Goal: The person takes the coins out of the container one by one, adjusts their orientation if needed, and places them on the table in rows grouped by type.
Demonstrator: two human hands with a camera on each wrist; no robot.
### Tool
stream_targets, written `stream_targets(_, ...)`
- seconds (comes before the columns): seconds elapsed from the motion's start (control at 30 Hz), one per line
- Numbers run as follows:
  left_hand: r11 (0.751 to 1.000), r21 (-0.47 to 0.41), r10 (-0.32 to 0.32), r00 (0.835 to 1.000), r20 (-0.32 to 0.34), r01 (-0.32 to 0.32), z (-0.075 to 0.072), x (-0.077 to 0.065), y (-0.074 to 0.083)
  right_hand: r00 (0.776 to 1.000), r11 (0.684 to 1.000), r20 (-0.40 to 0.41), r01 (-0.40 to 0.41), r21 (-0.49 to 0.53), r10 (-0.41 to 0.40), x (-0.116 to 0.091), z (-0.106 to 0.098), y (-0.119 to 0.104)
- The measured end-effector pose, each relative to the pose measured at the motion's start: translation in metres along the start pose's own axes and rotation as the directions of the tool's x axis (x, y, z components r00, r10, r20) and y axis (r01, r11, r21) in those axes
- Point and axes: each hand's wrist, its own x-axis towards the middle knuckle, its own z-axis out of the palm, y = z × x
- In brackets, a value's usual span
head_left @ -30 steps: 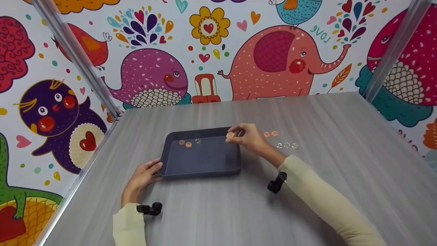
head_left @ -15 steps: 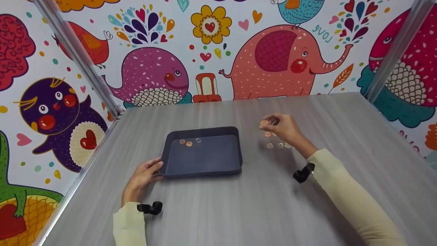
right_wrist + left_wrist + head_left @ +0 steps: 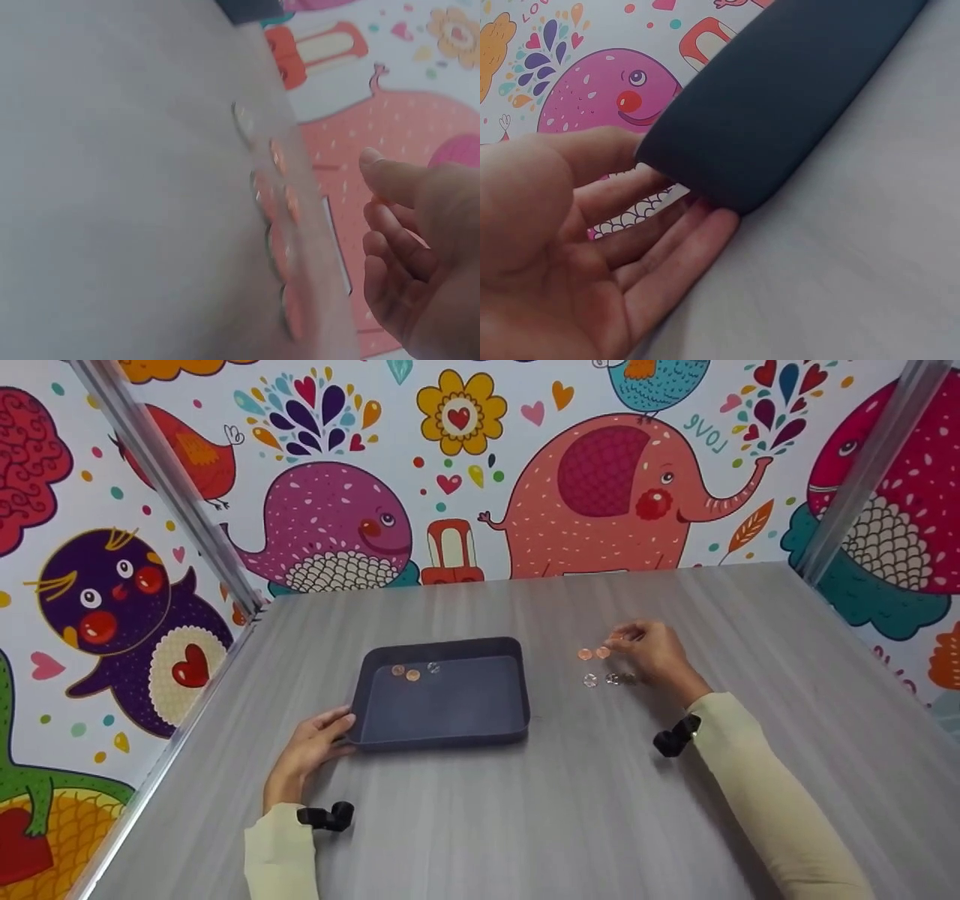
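Observation:
A dark grey rectangular tray [image 3: 442, 741] lies on the table, its left front corner held by my left hand [image 3: 313, 742]. In the left wrist view the thumb touches the tray's edge, with the fingers below the corner. Inside the tray are two copper coins [image 3: 412, 676] and one silver coin [image 3: 433, 667]. To the tray's right, my right hand [image 3: 660, 652] pinches a copper coin [image 3: 617, 636] at the end of a row of two copper coins [image 3: 585, 654]. A row of several silver coins [image 3: 590, 680] lies nearer me, its right end partly covered by the hand.
The grey table [image 3: 465, 825] meets a wall with cartoon animals [image 3: 600, 495] at the back. Metal posts [image 3: 172, 487] stand at the left and right corners. A black wrist camera [image 3: 676, 735] sits on each sleeve.
My right hand has moved from over the tray's right side to the coin rows on the right, carrying the copper coin. The left hand and the tray have stayed put.

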Motion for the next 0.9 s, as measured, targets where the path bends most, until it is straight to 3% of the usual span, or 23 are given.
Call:
stream_targets(0.17, 1.0, -0.012, 0.0, 1.0, -0.001, 0.0, 0.001, 0.0, -0.002, 0.994, 0.995, 0.067, -0.093, 0.024, 0.092, 0.004, -0.002, 0.014)
stream_targets(0.47, 1.0, -0.02, 0.001, 1.0, -0.008, -0.001, 0.001, -0.002, 0.0, 0.994, 0.996, 0.076, -0.074, -0.044, 0.077, 0.012, -0.001, 0.026)
stream_targets(0.9, 0.998, 0.063, 0.025, 0.999, -0.027, -0.023, 0.005, -0.002, 0.004, 0.994, 0.994, 0.091, -0.056, -0.099, 0.065, 0.013, 0.001, 0.029)
